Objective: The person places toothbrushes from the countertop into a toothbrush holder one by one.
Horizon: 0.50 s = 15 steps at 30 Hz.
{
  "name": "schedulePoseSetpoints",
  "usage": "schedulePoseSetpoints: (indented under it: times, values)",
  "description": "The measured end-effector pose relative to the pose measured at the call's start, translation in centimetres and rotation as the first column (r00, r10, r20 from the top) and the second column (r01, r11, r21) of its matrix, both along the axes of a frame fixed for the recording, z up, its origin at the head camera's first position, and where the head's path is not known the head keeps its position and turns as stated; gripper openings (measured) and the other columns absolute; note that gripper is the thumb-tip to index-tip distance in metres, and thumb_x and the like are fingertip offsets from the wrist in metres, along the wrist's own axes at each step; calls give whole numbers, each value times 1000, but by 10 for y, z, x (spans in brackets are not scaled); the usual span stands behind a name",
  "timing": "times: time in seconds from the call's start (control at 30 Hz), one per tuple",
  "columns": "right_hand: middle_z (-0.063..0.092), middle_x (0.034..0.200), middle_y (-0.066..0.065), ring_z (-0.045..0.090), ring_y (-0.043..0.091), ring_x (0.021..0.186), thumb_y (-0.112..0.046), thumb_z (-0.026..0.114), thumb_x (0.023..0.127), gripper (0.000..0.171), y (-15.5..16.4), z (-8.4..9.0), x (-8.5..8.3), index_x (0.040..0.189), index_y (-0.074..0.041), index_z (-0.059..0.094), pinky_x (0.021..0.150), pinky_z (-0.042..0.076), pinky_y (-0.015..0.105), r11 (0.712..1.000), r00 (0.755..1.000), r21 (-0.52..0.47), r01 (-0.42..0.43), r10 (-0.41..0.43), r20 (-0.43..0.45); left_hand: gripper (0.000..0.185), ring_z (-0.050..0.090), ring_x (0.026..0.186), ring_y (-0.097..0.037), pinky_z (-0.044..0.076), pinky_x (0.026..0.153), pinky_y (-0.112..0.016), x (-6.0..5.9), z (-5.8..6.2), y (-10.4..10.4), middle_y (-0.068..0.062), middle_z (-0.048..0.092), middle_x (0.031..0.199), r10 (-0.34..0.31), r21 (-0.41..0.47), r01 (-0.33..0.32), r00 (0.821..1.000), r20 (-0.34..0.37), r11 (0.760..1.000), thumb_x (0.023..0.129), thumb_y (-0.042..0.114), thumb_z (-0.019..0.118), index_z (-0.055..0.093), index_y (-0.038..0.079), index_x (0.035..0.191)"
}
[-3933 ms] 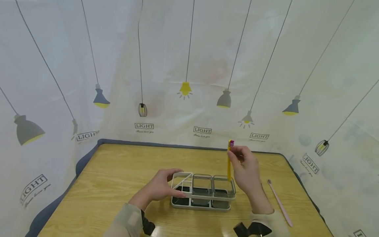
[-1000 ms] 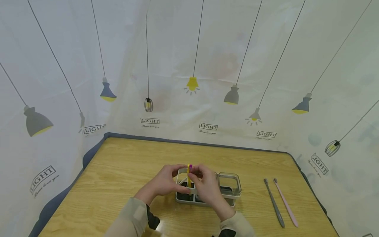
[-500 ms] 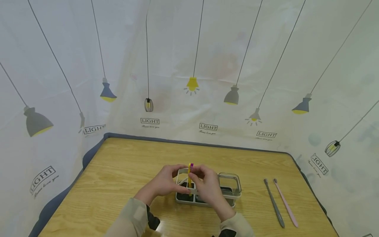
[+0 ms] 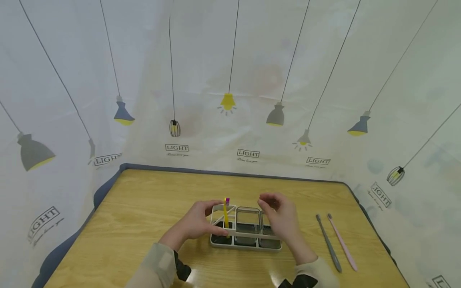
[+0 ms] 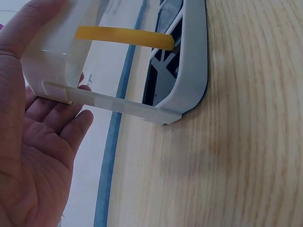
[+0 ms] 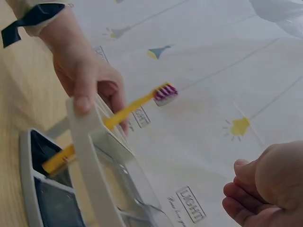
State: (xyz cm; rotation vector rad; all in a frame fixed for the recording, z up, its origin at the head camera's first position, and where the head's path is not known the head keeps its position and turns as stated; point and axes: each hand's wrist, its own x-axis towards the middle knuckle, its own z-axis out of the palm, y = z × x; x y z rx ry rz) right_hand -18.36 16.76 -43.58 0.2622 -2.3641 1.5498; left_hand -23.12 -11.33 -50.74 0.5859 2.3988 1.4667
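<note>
Access to the rack (image 4: 248, 248) is blocked at the left by the left hand (image 4: 196, 222) and yellow brush (image 4: 225, 215), at the right by the right hand (image 4: 283, 216); room is left behind.

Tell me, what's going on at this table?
A person's left hand grips one end of a white holder. A yellow toothbrush stands nearly upright in that end, bristles up. The right hand holds nothing, near the other end. A gray toothbrush and a pink toothbrush lie side by side on the table, to the right.
</note>
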Motion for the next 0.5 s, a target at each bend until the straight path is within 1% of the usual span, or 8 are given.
schedulePoseSetpoints:
  times: [0.17,0.27,0.4,0.5]
  values:
    - [75,110,15,72,29,102,-6,73,101,16,31,13,-1,114,3,74,87,56,23,995,995,40,89,-91,40,100,47,145,-39,42,117,-52,-1,-1,-1,-13,49,158,-3,9,3,1000,-4,1000,71,47,100,55,12,154]
    - [74,113,17,71,29,104,-7,72,102,19,50,15,-4,117,4,73,86,54,16,988,989,64,140,-143,40,98,46,145,-39,41,117,-53,-1,-1,-1,-13,50,158,-4,21,5,1000,-5,1000,72,44,100,55,11,153]
    - [74,114,20,70,25,103,-6,71,103,20,76,10,-10,118,6,73,82,52,9,975,978,93,202,-205,25,97,46,145,-39,41,117,-53,-1,-1,0,-13,51,157,-10,29,10,1000,-7,1000,72,42,100,56,11,153]
    - [73,114,21,69,25,102,-5,71,102,21,95,2,-15,118,8,72,81,50,7,964,973,134,230,-232,0,96,47,145,-40,40,117,-53,-1,-1,1,-13,51,156,-8,29,8,1000,-6,1000,72,42,100,56,11,152]
